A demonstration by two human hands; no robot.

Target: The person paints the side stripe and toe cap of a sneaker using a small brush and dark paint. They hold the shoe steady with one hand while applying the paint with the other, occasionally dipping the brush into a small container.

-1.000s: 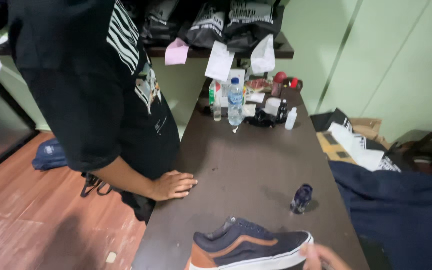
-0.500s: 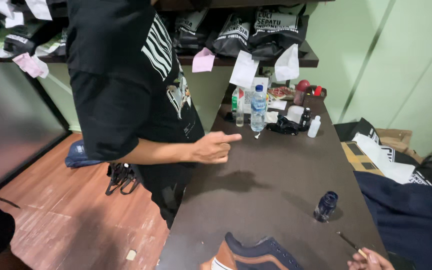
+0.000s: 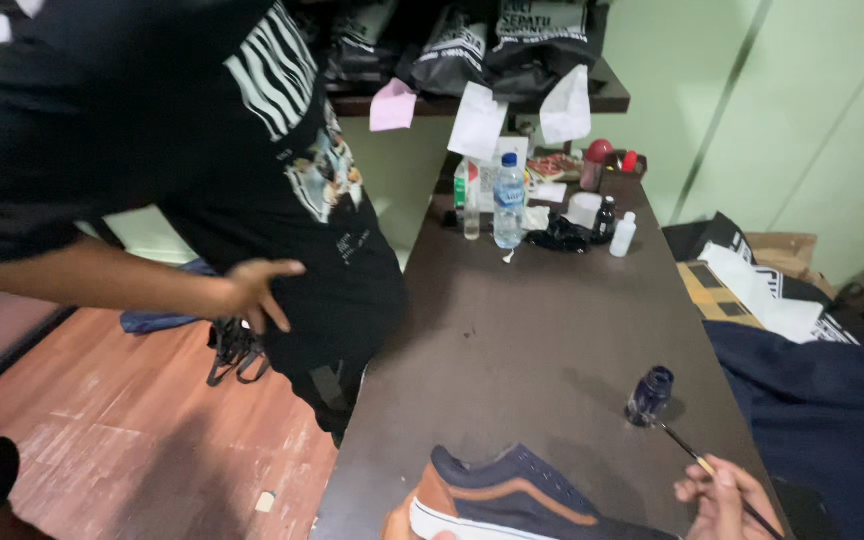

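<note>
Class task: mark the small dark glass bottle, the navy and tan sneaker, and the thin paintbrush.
Small dark glass bottle (image 3: 649, 394), head view, on its body.
Navy and tan sneaker (image 3: 512, 492), head view, on its side panel.
Thin paintbrush (image 3: 687, 454), head view, on its handle.

A broad bare stretch of the worktop is left between the small dark bottle and navy shoe in front and the clutter around the water bottle at the far end.
</note>
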